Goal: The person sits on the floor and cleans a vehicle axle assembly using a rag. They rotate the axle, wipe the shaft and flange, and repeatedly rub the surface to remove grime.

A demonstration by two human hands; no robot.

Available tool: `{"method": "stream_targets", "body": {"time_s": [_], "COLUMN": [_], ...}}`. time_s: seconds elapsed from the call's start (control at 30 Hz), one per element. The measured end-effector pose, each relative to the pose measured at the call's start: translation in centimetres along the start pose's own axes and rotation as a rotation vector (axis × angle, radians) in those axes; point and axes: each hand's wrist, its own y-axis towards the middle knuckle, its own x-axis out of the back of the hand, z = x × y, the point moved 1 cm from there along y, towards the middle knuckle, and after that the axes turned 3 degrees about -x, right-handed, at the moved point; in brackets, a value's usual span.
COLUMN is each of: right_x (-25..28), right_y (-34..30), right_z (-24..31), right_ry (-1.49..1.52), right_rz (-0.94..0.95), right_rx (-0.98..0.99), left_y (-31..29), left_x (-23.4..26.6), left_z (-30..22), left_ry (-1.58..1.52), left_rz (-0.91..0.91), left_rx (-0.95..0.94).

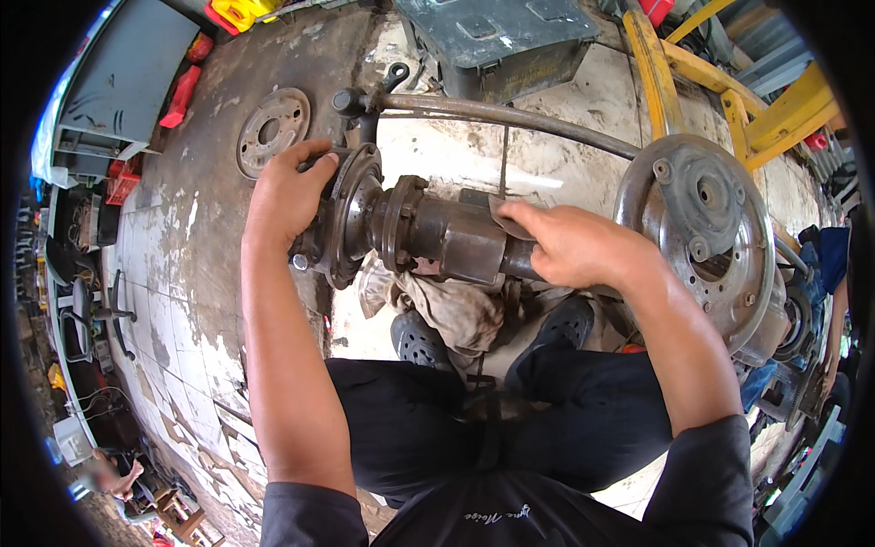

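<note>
Black shirt (547,510) and trousers (592,401) nearest camera, metal axle housing (456,239) just beyond, crosswise between both hands. Left hand (290,191) gripping its flanged end (357,214); right hand (583,244) pinching thin brown sheet (512,223) against the tube. Edges: steel rod (510,112) bounds far side, pale tile (447,150) showing between; big metal disc (743,246) close beside right wrist; ring plate (290,114) on floor (196,228) past left hand

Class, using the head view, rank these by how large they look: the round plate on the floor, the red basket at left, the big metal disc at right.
1. Metal disc
2. Floor plate
3. Red basket

Real sizes stay unsure: the disc looks nearer the camera.
</note>
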Motion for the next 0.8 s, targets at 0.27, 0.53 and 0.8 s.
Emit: {"method": "stream_targets", "body": {"time_s": [0.27, 0.53, 0.8], "right_x": [-2.0, -1.6, -1.0], "right_y": [-0.1, -0.7, -0.5], "right_z": [-0.2, 0.9, 0.3], "right_ry": [-0.147, -0.178, -0.131], "right_rz": [-0.075, -0.132, -0.058], "right_rx": [0.127, 0.182, 0.081], "left_y": [-0.3, -0.1, 0.2], "left_x": [0.1, -0.2, 0.0], "left_z": [-0.1, 1.4, 1.2], "left_ry": [0.056, -0.092, -0.112], "left_rz": [-0.018, -0.057, -0.044], "left_rx": [-0.013, -0.108, -0.123]}}
